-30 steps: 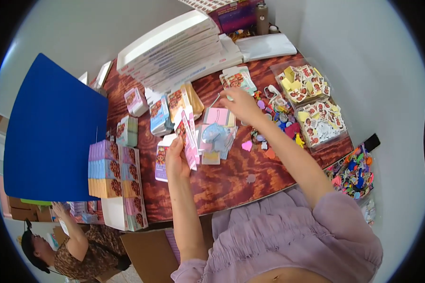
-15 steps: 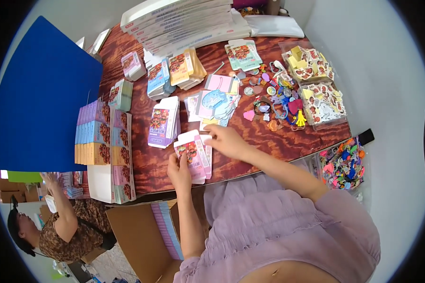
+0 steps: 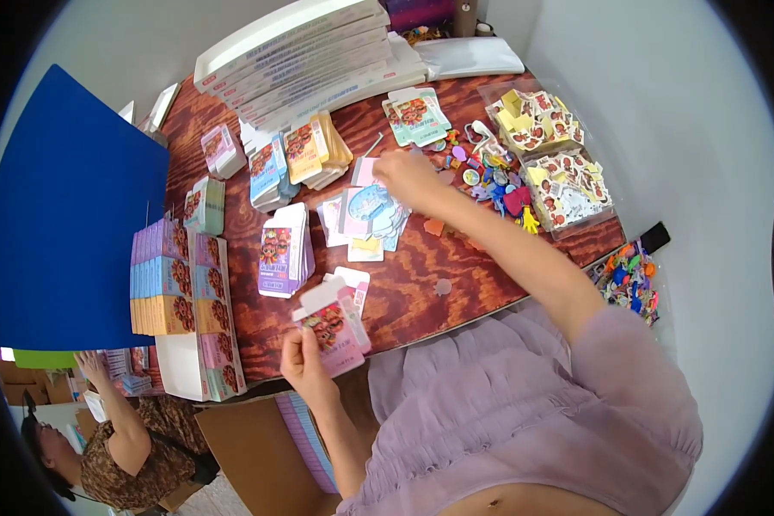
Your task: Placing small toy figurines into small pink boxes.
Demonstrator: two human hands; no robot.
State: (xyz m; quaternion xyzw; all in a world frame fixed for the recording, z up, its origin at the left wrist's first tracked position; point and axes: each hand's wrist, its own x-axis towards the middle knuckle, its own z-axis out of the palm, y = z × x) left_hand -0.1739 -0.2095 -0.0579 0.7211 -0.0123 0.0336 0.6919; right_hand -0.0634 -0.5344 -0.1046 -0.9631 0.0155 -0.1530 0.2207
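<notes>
My left hand (image 3: 310, 368) grips a pink flat carton (image 3: 334, 331) near the table's front edge, thumb on its printed face. Just behind it lies another pink carton (image 3: 359, 286), partly covered. My right hand (image 3: 408, 179) reaches over the far end of a loose pile of picture cards (image 3: 370, 211). Its fingers are curled together beside a pink card (image 3: 364, 172), and what they hold, if anything, is hidden. To the left of the cards stands a stack of purple flat cartons (image 3: 285, 254). Small colourful trinkets (image 3: 499, 185) lie right of my right hand.
Blue cartons (image 3: 268, 172), yellow cartons (image 3: 314, 150) and green cartons (image 3: 417, 116) lie farther back. White trays (image 3: 301, 60) are stacked behind. Clear trays of cut-outs (image 3: 568, 189) stand right. Filled display boxes (image 3: 168, 275) line the left, by a blue panel (image 3: 77, 215). A co-worker (image 3: 138, 439) is beyond.
My right hand has moved away from the pink cartons to the far end of the card pile. My left hand has drawn one pink carton nearer, apart from the other. The view has shifted slightly.
</notes>
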